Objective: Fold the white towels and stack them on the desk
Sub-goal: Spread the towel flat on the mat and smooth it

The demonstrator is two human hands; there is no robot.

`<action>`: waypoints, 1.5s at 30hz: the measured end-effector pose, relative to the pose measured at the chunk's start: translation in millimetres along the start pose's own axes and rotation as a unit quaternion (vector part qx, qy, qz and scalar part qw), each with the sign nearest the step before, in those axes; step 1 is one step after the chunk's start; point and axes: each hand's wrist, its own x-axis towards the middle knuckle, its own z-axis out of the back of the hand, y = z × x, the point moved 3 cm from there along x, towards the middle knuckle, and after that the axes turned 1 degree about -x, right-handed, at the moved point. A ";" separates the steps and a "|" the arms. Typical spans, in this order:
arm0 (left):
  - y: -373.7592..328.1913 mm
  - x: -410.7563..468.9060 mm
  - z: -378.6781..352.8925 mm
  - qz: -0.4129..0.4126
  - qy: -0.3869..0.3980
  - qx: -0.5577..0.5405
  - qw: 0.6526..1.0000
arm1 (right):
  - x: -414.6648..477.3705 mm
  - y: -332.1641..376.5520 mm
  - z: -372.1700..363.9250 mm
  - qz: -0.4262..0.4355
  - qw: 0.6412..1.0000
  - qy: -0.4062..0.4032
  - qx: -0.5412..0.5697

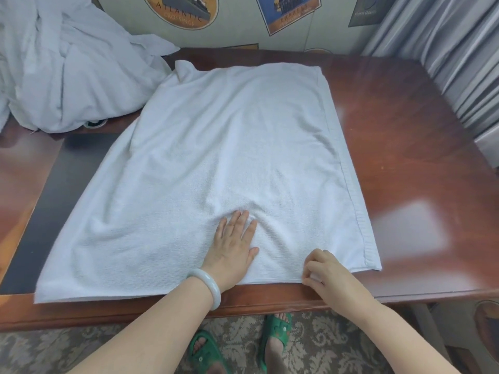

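A large white towel (pixel 221 157) lies spread flat over the middle of the dark wooden desk (pixel 410 147); it looks doubled over, with a hemmed edge along its right side. My left hand (pixel 232 249), a pale bangle on its wrist, presses flat on the towel near the front edge with straight fingers. My right hand (pixel 321 273) has its fingers curled and pinches the towel's front edge, left of the near right corner.
A heap of crumpled white towels (pixel 67 63) sits at the desk's back left. Grey curtains (pixel 445 49) hang at the right, and a wall with posters stands behind. The desk's front edge (pixel 243 306) runs just below my hands.
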 end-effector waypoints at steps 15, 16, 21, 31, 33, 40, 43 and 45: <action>-18.0 16.7 -9.2 -0.058 -0.016 0.015 0.998 | -36.8 -94.4 52.2 -0.429 0.859 -0.214 0.178; -20.2 15.9 -9.2 -0.058 -0.019 0.013 0.998 | -42.9 -100.2 54.5 -0.434 0.857 -0.217 0.175; -36.0 11.9 -5.5 -0.090 -0.029 -0.018 0.995 | -38.8 -95.7 68.5 -0.359 0.903 -0.235 -0.034; 88.5 23.9 0.8 0.157 -0.049 -0.034 0.986 | 94.8 -41.6 2.3 -0.042 0.974 -0.159 -0.157; 73.8 14.9 -3.7 0.151 -0.058 -0.034 0.986 | 78.7 -55.2 -1.9 -0.051 0.970 -0.164 -0.171; -15.6 -9.5 -7.5 0.099 -0.073 -0.081 0.989 | -0.9 -108.7 6.9 -0.095 0.969 -0.153 -0.172; 4.1 2.2 1.4 0.070 -0.077 -0.063 0.993 | 8.3 -95.4 32.3 -0.122 0.952 -0.232 -0.159; 39.8 16.0 7.5 0.108 -0.083 -0.034 0.990 | 44.8 -60.3 41.0 -0.062 0.946 -0.268 -0.173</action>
